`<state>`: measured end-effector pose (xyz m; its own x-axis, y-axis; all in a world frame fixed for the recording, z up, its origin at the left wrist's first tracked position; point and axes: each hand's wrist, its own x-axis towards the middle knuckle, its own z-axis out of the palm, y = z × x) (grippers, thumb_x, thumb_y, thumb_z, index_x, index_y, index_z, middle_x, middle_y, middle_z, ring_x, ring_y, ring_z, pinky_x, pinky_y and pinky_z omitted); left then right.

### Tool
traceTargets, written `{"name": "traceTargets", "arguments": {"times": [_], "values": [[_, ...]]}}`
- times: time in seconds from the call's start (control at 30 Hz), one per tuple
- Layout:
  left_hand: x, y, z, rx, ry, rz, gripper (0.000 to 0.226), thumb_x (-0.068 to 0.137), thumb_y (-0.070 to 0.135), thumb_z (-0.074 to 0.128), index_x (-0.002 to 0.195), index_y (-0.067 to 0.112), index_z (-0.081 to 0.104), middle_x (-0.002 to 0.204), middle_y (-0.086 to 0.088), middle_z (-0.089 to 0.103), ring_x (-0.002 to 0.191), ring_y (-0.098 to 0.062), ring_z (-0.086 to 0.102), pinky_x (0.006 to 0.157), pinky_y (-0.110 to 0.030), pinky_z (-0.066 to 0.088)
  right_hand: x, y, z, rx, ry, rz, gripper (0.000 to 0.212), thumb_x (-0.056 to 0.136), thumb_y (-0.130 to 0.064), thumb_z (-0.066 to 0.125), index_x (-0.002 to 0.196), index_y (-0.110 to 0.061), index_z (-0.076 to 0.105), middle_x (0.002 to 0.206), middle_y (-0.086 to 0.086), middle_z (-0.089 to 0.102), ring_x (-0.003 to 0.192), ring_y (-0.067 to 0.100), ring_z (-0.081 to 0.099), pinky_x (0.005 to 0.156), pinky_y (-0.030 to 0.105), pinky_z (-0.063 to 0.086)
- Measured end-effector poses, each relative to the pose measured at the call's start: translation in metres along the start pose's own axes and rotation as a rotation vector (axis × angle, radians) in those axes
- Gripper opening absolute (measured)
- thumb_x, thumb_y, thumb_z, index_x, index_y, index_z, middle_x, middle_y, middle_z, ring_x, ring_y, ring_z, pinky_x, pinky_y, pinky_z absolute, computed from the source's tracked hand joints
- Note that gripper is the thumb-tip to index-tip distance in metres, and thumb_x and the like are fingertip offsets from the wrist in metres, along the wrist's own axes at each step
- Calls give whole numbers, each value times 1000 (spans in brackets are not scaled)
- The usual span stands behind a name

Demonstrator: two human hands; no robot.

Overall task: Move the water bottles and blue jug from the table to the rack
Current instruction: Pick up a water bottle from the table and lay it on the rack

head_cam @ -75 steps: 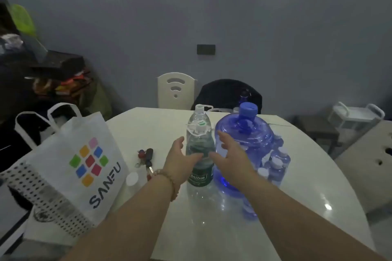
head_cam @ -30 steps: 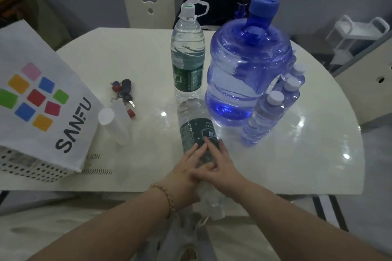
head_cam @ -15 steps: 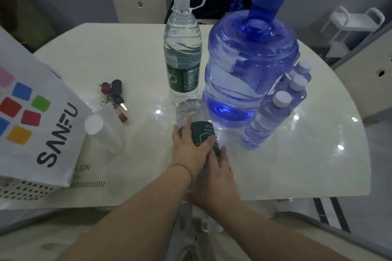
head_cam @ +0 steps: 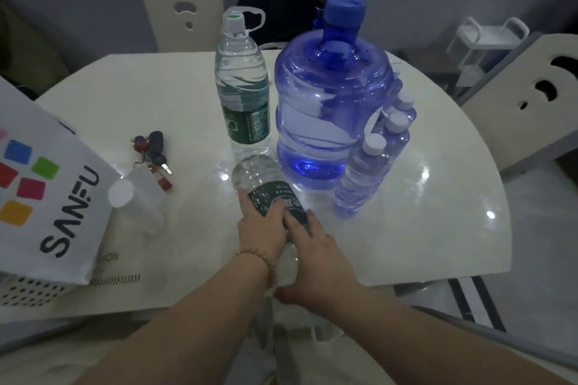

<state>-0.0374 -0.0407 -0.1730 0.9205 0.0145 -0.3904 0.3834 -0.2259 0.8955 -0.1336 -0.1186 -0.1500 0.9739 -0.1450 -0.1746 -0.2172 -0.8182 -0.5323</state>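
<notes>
A large clear water bottle (head_cam: 261, 176) with a green label lies tilted toward me at the near edge of the white table (head_cam: 406, 244). My left hand (head_cam: 261, 222) and my right hand (head_cam: 316, 255) both grip its body; its cap end is hidden below my hands. A second big bottle (head_cam: 242, 84) stands upright behind it. To its right stands the blue jug (head_cam: 331, 103) with a blue cap. Several small bottles (head_cam: 370, 166) stand in a row against the jug's right side.
A white SANFU shopping bag (head_cam: 47, 197) stands at the left edge. Beside it lie a white cup (head_cam: 134, 200) on its side and a bunch of keys (head_cam: 153, 150). Chairs stand behind (head_cam: 181, 6) and to the right (head_cam: 531, 97). A small white rack (head_cam: 488, 40) stands at the far right.
Both hands took the front bottle and tipped it toward me onto the table edge. Since half a second ago the hands have shifted slightly along it; the camera has drawn closer.
</notes>
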Motion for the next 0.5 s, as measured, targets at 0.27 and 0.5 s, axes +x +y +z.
{"name": "traceTargets", "arguments": {"times": [0.27,0.5], "values": [[-119,63,25,-249,76,138,102,55,55,66,144,49,16,122,-9,55,95,-24,65,78,-38,56,-85,16,-100,-95,118,-224,124,53,-47,78,139,-54,-10,157,-4,3,121,30,41,93,39,45],[-275,136,125,-442,-71,349,107,42,44,83,134,57,29,135,-10,44,106,-33,61,81,-49,55,-215,97,-217,-118,395,-314,132,47,-48,83,138,-56,-12,154,-18,-2,133,24,31,92,41,45]]}}
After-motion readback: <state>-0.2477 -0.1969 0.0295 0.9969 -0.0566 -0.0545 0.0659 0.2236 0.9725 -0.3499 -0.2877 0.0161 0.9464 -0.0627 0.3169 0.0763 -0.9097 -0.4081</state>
